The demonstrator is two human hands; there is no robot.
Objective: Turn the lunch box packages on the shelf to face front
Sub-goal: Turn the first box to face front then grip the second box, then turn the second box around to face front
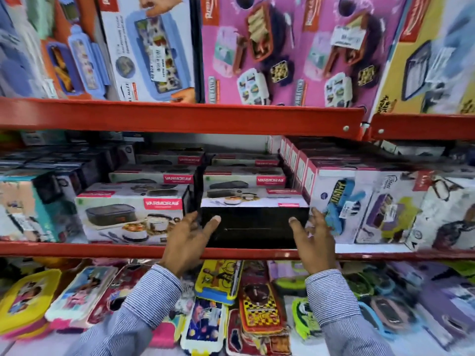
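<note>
— So which package is in hand?

— That rectangular cardboard lunch box package with the plain black face [253, 227], at the centre of the frame on the middle red metal shelf [102, 249]. Its printed picture side is on top, so it is not facing front yet.

— And the hands?

— Both reach up from the lower middle. Left hand [189, 240] sits at the package's left edge, fingers spread apart, thumb lying on the black face. Right hand [312, 237] is at the right edge, fingers likewise splayed, thumb on the front. Neither looks clamped; they seem to bracket the box loosely.

— What should it look like when done?

— Like its neighbour just left of centre, the white cardboard package printed with a grey lunch box and a red brand label [133, 217], which already shows its picture forward.

— Next move, then?

— I judge the hands must close on both ends, draw the box out a little, and roll it so the printed side comes forward. The gap is tight between neighbours, so it needs care.
</note>
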